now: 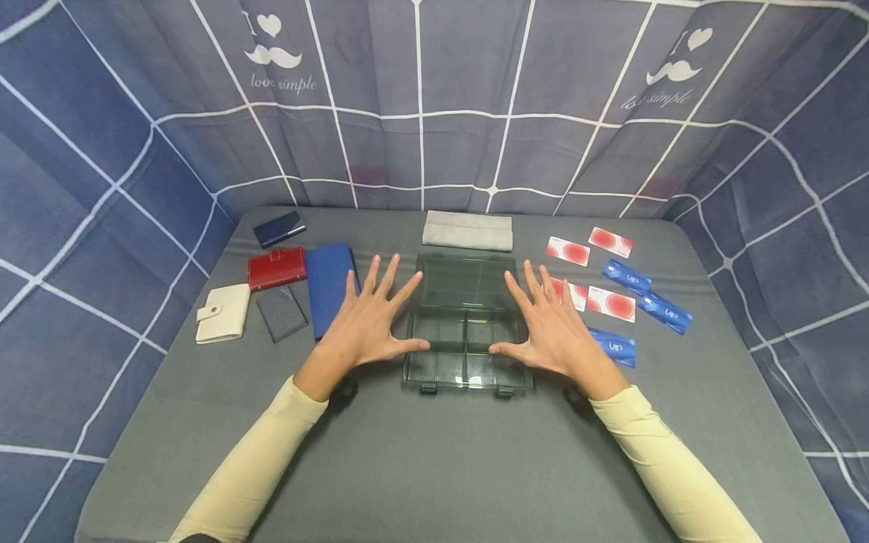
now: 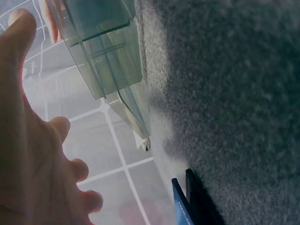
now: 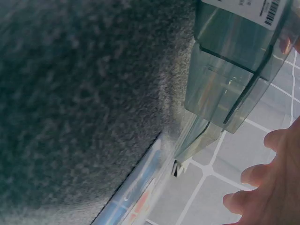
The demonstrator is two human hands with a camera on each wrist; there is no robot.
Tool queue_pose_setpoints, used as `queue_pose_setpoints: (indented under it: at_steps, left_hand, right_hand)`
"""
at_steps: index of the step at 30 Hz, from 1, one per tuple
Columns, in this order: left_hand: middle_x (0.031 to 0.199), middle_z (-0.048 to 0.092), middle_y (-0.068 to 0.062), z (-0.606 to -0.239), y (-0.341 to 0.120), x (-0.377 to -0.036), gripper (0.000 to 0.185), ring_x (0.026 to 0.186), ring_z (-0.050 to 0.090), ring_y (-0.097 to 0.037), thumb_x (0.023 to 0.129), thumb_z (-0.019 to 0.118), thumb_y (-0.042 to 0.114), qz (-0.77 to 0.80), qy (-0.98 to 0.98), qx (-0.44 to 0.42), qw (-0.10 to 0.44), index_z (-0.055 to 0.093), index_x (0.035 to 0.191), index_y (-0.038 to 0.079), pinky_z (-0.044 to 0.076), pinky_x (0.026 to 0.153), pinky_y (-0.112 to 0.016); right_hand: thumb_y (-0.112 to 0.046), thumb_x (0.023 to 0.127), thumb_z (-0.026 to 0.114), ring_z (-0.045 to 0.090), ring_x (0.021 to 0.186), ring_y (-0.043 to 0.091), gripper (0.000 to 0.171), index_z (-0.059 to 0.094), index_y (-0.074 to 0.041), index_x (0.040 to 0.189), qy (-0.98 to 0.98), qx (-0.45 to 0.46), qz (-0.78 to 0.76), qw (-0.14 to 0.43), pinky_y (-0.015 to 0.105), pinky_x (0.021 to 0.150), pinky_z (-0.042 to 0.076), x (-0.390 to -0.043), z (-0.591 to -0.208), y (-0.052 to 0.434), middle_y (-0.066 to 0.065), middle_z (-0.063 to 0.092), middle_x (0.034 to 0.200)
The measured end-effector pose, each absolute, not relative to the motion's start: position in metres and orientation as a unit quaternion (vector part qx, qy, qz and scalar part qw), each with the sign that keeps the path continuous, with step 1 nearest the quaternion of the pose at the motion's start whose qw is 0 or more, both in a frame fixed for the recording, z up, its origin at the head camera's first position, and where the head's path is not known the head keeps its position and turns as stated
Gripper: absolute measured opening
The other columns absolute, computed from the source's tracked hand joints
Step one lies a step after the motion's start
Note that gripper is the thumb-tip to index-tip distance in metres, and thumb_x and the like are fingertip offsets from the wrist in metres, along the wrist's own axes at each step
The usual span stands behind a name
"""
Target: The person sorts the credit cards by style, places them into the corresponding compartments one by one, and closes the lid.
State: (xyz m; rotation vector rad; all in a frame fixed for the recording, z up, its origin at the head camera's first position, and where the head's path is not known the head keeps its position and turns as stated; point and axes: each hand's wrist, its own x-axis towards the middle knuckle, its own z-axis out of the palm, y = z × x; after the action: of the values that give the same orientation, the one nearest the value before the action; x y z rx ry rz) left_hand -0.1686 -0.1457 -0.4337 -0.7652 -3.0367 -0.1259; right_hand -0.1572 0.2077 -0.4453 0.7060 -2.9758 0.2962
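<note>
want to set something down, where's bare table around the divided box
Widest: the table in front of the divided box, between the left sleeve and right sleeve. Smaller: the back strip between the dark blue case and pale grey item. Crowded: left of the box, with the red wallet and blue folder; right, with cards.

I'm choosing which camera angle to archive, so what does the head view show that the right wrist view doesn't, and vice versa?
Only the head view shows the red wallet, the cream wallet and the pale yellow sleeves.

Only the right wrist view shows the white barcode label on the box's side.

Both show the tinted transparent box, the right hand, blue cards and red-and-white cards, and the gridded curtain.
</note>
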Motion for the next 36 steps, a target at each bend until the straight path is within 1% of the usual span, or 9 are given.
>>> queue_pose_setpoints:
  at_steps: [5,14,16,19,23,27,31,34,36]
  left_hand:
    - [0.181,-0.005,-0.014,-0.435,-0.146,-0.168,0.119,0.165,-0.003,-0.046,0.081,0.052,0.097,-0.041,-0.968,-0.246,0.007,0.009,0.174,0.036,0.008,0.122,-0.08]
    - [0.181,-0.004,-0.015,-0.431,-0.147,-0.167,0.12,0.165,-0.003,-0.047,0.081,0.054,0.097,-0.041,-0.968,-0.249,0.011,0.01,0.174,0.035,0.009,0.123,-0.08]
    - [0.181,-0.005,-0.016,-0.429,-0.148,-0.166,0.121,0.165,-0.003,-0.047,0.081,0.054,0.096,-0.04,-0.967,-0.251,0.009,0.009,0.175,0.034,0.01,0.123,-0.08]
    - [0.181,-0.004,-0.014,-0.426,-0.15,-0.164,0.12,0.165,0.0,-0.046,0.083,0.056,0.094,-0.041,-0.963,-0.266,0.01,0.008,0.175,0.033,0.013,0.124,-0.078]
    - [0.182,0.003,-0.012,-0.42,-0.153,-0.16,0.117,0.165,0.01,-0.044,0.085,0.062,0.088,-0.064,-0.949,-0.307,0.022,0.012,0.175,0.031,0.02,0.126,-0.071]
    - [0.179,0.019,-0.013,-0.415,-0.158,-0.153,0.114,0.161,0.028,-0.041,0.087,0.066,0.083,-0.1,-0.932,-0.345,0.048,0.019,0.174,0.026,0.034,0.124,-0.063]
    - [0.174,0.035,-0.012,-0.413,-0.162,-0.143,0.108,0.151,0.048,-0.037,0.088,0.069,0.08,-0.139,-0.919,-0.363,0.065,0.03,0.172,0.023,0.05,0.11,-0.061]
    - [0.171,0.041,-0.009,-0.415,-0.165,-0.138,0.101,0.146,0.055,-0.036,0.088,0.073,0.076,-0.165,-0.914,-0.366,0.061,0.041,0.167,0.022,0.053,0.106,-0.061]
    - [0.17,0.043,-0.007,-0.418,-0.166,-0.137,0.096,0.146,0.054,-0.034,0.088,0.076,0.073,-0.179,-0.912,-0.366,0.048,0.047,0.164,0.022,0.052,0.108,-0.06]
  right_hand:
    - [-0.085,0.083,0.068,0.009,0.163,0.051,0.125,0.014,-0.02,0.175,-0.968,0.231,0.092,0.041,0.076,0.124,0.016,-0.156,-0.446,0.207,0.024,0.009,0.179]
    - [-0.084,0.083,0.07,0.011,0.163,0.05,0.123,0.02,-0.019,0.174,-0.966,0.234,0.095,0.049,0.075,0.125,0.014,-0.161,-0.438,0.209,0.022,0.009,0.179]
    - [-0.082,0.083,0.071,0.008,0.164,0.048,0.121,0.02,-0.019,0.174,-0.965,0.236,0.104,0.043,0.073,0.126,0.015,-0.163,-0.434,0.213,0.019,0.008,0.18]
    - [-0.077,0.085,0.075,0.012,0.165,0.044,0.118,0.024,-0.018,0.173,-0.96,0.248,0.116,0.053,0.07,0.125,0.024,-0.166,-0.426,0.223,0.017,0.013,0.18]
    - [-0.062,0.085,0.085,0.036,0.157,0.044,0.109,0.035,-0.012,0.169,-0.949,0.268,0.135,0.095,0.068,0.117,0.039,-0.171,-0.411,0.242,0.019,0.031,0.175]
    - [-0.047,0.086,0.089,0.056,0.139,0.045,0.097,0.045,-0.009,0.163,-0.942,0.274,0.151,0.123,0.067,0.107,0.048,-0.178,-0.401,0.261,0.018,0.049,0.163]
    - [-0.033,0.089,0.088,0.059,0.133,0.044,0.085,0.048,-0.01,0.161,-0.94,0.275,0.164,0.116,0.065,0.103,0.05,-0.186,-0.402,0.278,0.018,0.058,0.152]
    - [-0.025,0.091,0.086,0.06,0.129,0.042,0.082,0.048,-0.012,0.161,-0.944,0.269,0.168,0.093,0.064,0.104,0.049,-0.194,-0.41,0.291,0.019,0.06,0.147]
    - [-0.021,0.09,0.085,0.062,0.121,0.042,0.079,0.049,-0.011,0.159,-0.948,0.26,0.165,0.079,0.064,0.1,0.051,-0.198,-0.417,0.299,0.021,0.063,0.141]
